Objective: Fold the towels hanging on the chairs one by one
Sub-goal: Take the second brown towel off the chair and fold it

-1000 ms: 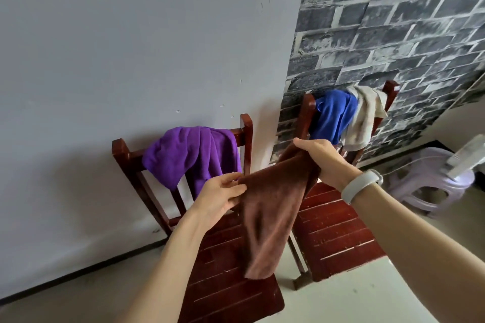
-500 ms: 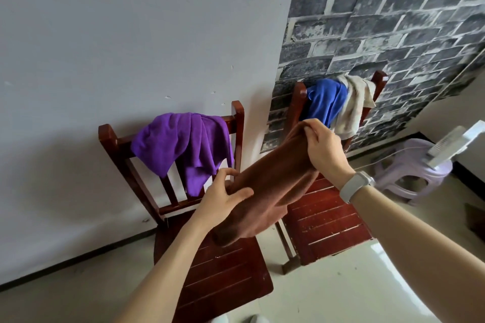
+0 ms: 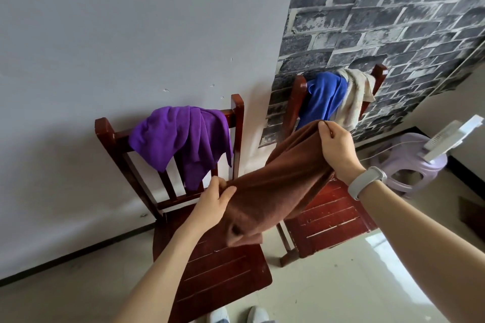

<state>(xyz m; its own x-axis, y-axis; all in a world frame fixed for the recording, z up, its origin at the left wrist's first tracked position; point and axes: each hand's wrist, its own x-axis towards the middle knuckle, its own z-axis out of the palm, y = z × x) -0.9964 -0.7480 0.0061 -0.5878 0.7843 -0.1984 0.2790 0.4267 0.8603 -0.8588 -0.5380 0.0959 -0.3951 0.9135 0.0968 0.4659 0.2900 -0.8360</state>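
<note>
The brown towel [image 3: 278, 191] hung in the air between the two hands, stretched in a sagging band above the chair seats. The right hand [image 3: 338, 147] pinched its upper end between thumb and fingers, that grip closed tight on the cloth. The left hand [image 3: 215, 204] held the lower end, thumb on top and fingers curled beneath, with a loose bunch of towel drooping just below that grip.

Behind the left grip stood the left chair [image 3: 223, 270], a purple towel [image 3: 181, 136] draped over its top rail. Behind the right grip stood the right chair [image 3: 333, 220], with a blue towel [image 3: 322, 97] and a cream towel [image 3: 354, 97] side by side on its back. A white band [image 3: 366, 182] circled the right wrist. Further right of that grip sat a pale plastic stool [image 3: 414, 162] carrying a white device [image 3: 451, 136].
</note>
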